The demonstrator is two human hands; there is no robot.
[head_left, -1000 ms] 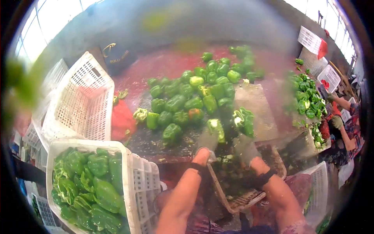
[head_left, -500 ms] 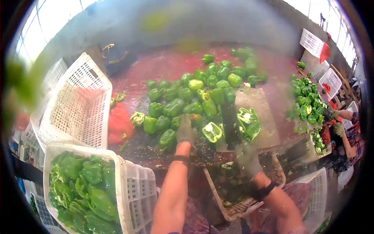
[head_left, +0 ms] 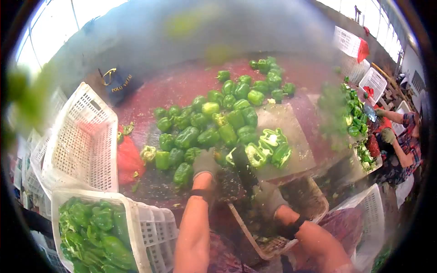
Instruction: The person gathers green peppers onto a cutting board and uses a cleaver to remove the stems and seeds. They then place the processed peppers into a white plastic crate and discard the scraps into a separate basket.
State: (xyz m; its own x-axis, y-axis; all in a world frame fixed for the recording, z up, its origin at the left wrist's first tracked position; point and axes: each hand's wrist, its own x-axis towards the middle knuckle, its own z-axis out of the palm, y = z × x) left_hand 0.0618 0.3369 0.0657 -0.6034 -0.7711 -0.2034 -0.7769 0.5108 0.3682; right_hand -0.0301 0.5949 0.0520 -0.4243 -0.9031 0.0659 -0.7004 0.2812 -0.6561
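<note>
Gloved, my left hand (head_left: 206, 164) reaches to the near edge of a pile of green peppers (head_left: 187, 136); whether its fingers hold a pepper is hidden. My right hand (head_left: 268, 198), also gloved, is closed on the handle of a wide dark knife (head_left: 246, 169), whose blade points away across the work surface. Cut pepper pieces (head_left: 255, 155) with pale insides lie just right of the blade, on a light board (head_left: 291, 132). The knife partly covers one pale cut piece.
White crates stand at the left, an unfilled one (head_left: 82, 150) and one of peppers (head_left: 132, 202). A dirty bin (head_left: 314, 200) sits below my right hand. A dark bag (head_left: 120, 86) lies at the back left. At the right, a co-worker (head_left: 407, 145) handles peppers.
The knife has moved left and tilted, and the cut pieces now lie together to its right. My left hand has shifted slightly left. The whole view has turned a little.
</note>
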